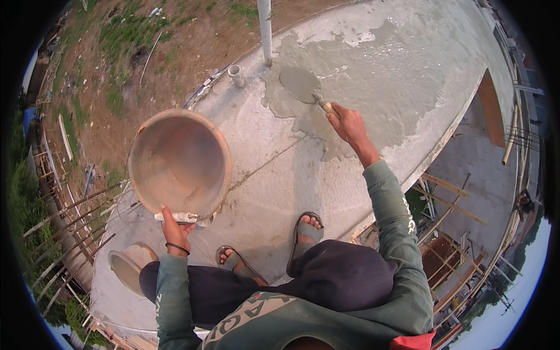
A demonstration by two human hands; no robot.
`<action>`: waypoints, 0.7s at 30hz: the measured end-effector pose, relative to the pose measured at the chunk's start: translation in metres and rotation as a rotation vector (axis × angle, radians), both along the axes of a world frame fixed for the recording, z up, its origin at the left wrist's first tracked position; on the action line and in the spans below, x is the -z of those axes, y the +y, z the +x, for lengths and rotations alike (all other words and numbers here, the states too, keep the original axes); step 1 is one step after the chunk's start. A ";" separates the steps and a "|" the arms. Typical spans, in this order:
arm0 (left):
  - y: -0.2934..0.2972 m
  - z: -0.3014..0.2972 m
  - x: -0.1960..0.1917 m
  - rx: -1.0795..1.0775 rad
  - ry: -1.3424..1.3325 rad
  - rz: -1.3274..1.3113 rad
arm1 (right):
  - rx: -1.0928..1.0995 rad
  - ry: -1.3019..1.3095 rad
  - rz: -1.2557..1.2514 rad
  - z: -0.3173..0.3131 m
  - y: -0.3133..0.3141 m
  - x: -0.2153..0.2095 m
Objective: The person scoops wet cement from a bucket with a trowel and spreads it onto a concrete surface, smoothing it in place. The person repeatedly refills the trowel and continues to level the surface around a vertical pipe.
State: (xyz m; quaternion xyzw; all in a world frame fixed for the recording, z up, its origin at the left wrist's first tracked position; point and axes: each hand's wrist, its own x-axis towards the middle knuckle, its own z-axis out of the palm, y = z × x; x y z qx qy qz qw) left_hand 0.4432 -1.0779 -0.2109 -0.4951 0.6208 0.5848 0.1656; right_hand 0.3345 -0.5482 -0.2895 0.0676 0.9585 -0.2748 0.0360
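Round-bladed trowel: one, grey disc (300,86) on a short wooden handle (329,108); the blade lies against wet cement near the left-hand edge of the spread patch.
Right hand: closed fist (350,129) around the trowel handle, forearm extended, dark green sleeve (389,189) reaching to near the wrist.
Wet cement: grey, glossy layer (396,87) with ragged edges, running from under the trowel toward the far right of the slab.
Orange-brown bucket: one, wide-mouthed (184,157), just beside the person's left side, its open mouth turned upward and thin residue inside; whether its base touches the slab I cannot tell from here.
Left hand: gripping (177,230) the white-wrapped handle (176,217) at the bucket's near rim, one digit laid over the wrapping; how the other fingers close beneath I cannot tell. Dark band (178,249) at the wrist.
Second bucket: similar in colour, tilted (129,265), set beside the left knee.
Footing: two strapped sandals (309,230) on pale bare concrete (274,186), which a dark line crosses.
Pipes: one tall white upright (265,32) and one short open stub (235,74), both at the slab's far edge.
Surroundings: reddish earth (87,116) with grass beyond; protruding rods (70,210) at left; bamboo pole (511,134) and brown panel (493,111) at right.
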 end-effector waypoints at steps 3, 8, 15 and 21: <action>0.001 -0.002 0.000 -0.008 -0.009 -0.026 | -0.131 -0.058 -0.049 -0.005 -0.011 0.002; 0.004 -0.003 -0.001 -0.018 -0.011 -0.047 | -0.173 -0.016 -0.065 -0.002 -0.016 0.004; 0.004 -0.002 -0.003 0.006 0.000 -0.021 | 0.019 0.016 0.018 0.010 0.025 -0.001; 0.004 -0.003 -0.005 0.022 0.000 -0.028 | -0.173 -0.062 -0.019 0.037 0.036 -0.007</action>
